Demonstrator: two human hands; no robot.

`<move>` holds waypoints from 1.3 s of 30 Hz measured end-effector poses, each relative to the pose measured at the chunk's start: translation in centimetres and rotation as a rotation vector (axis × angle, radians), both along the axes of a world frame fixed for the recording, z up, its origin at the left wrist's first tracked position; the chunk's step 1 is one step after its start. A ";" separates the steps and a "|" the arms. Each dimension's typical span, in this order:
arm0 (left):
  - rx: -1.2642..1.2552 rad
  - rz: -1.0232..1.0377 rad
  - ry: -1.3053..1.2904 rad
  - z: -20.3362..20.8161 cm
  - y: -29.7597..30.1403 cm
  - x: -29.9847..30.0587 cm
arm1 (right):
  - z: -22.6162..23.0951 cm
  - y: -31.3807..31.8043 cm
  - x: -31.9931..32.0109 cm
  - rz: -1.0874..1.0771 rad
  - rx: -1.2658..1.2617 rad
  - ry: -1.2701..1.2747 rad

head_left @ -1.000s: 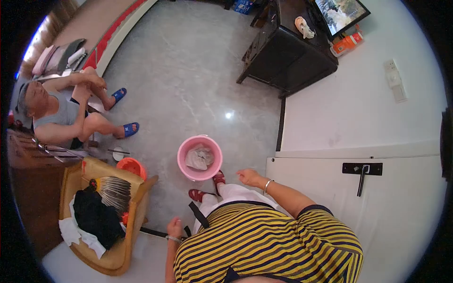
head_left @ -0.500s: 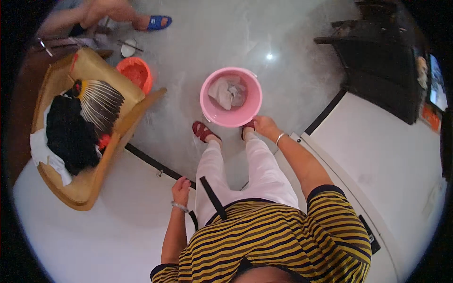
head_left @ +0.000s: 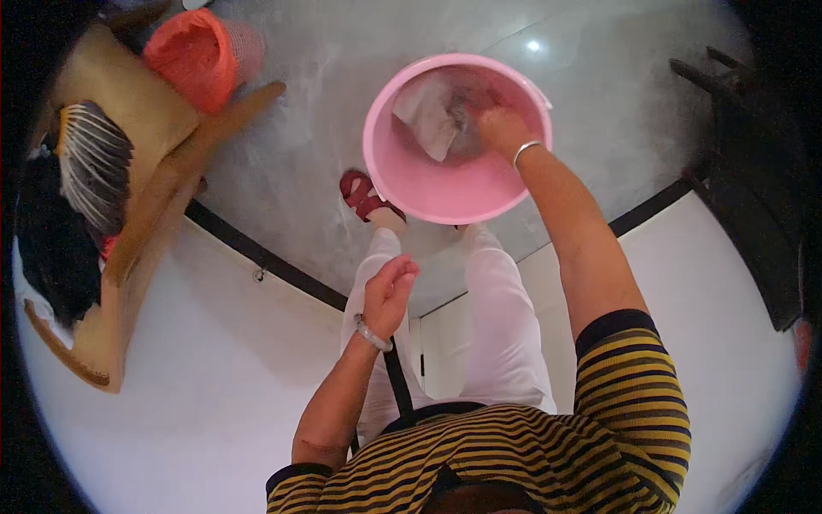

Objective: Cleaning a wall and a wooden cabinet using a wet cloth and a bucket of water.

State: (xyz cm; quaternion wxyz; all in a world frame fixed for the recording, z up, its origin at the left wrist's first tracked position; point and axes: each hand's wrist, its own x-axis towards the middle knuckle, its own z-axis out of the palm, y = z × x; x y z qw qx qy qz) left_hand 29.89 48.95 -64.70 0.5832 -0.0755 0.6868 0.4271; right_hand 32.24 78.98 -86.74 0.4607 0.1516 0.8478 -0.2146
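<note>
A pink bucket point(head_left: 437, 193) stands on the floor in front of my feet. Inside it lies a crumpled whitish cloth point(head_left: 426, 116), with a darker grey patch beside it. My right hand point(head_left: 505, 130) reaches over the rim into the bucket, next to the cloth. Motion smears its fingers, so whether they grip anything is unclear. Over my left thigh, short of the bucket, hangs my left hand point(head_left: 390, 293). Its fingers are loosely bent, the hand is open and holds nothing.
A wooden chair point(head_left: 163, 201) at the left bears dark cloth point(head_left: 56, 244) and a striped hand fan point(head_left: 96, 163). Behind it stands a basket with a red liner point(head_left: 193, 60). Dark furniture point(head_left: 753, 197) fills the right side. White walls flank me.
My right hand has gone from the bucket's near rim down inside it. The left hand has risen and swung inward. I have bent lower, so the bucket appears larger.
</note>
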 end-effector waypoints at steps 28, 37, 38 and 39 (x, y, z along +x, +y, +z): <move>-0.226 0.548 -0.215 -20.7 13.0 -2.0 | 0.8 -5.4 -2.8 -0.656 0.001 0.102; 0.033 0.769 0.184 -20.9 10.5 -5.2 | -7.3 -8.4 -0.4 -0.380 0.100 0.285; 0.105 0.813 0.038 -21.1 10.9 -5.0 | -8.7 -7.4 0.9 -0.376 0.113 0.281; 0.178 0.854 -0.110 -21.2 11.4 -4.8 | -10.2 -5.8 2.0 -0.101 0.098 0.283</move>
